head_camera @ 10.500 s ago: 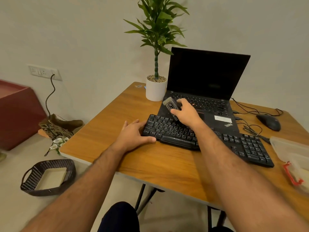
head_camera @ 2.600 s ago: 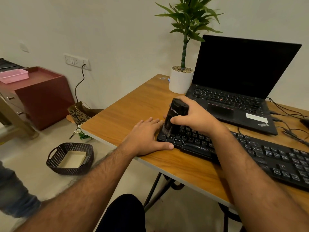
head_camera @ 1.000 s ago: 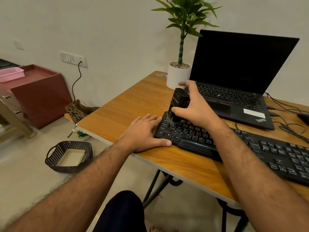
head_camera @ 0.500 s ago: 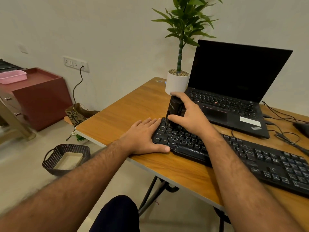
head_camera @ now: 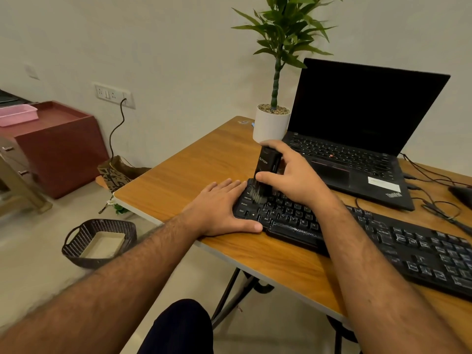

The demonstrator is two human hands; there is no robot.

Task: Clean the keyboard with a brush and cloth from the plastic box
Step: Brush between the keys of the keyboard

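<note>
Black plastic forms the body of the brush [head_camera: 265, 166], and it looks light and stiff, so a grip around the middle of the body is enough; the bristles at its lower end look soft and will bend under pressure, so I judge that gentle force is better. The fingers [head_camera: 274, 146] of the right hand [head_camera: 293, 180] are curled over the top and far side of the brush body, and the thumb presses on its near side. The brush stands nearly upright, its bristles touching the keys at the left end of the keyboard [head_camera: 357, 233]. The left hand [head_camera: 219, 208] lies flat on the tabletop [head_camera: 199, 159] with straight fingers, the thumb along the front left corner of the keyboard. The keyboard looks rigid but light, so it may slide. Behind it is an open laptop [head_camera: 357, 129].
</note>
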